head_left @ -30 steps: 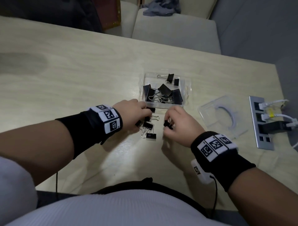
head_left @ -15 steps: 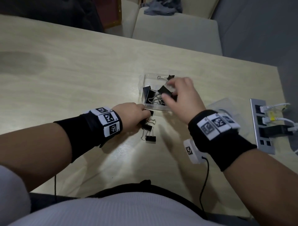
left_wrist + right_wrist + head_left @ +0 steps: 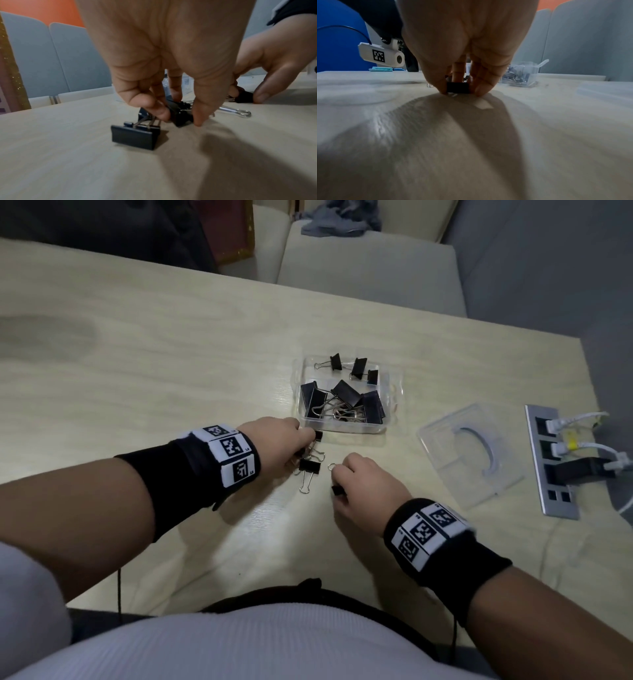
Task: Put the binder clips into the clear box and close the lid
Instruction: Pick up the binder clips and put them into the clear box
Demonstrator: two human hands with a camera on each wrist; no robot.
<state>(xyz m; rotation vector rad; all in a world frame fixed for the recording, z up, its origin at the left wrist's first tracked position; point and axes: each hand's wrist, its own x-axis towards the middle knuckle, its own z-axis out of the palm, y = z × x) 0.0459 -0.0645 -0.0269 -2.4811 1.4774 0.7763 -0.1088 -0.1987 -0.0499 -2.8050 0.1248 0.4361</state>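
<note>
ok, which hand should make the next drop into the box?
Right, probably. The right hand already pinches a single clip clear of the others. The left hand is nearer the box but its fingers are in a cluster of clips.

The head view looks steeply down from above at the clear box (image 3: pixel 344 395). Both wrist views sit low, just beside the table (image 3: pixel 68 155) (skimming it), facing the clear box, which all three share.
</note>
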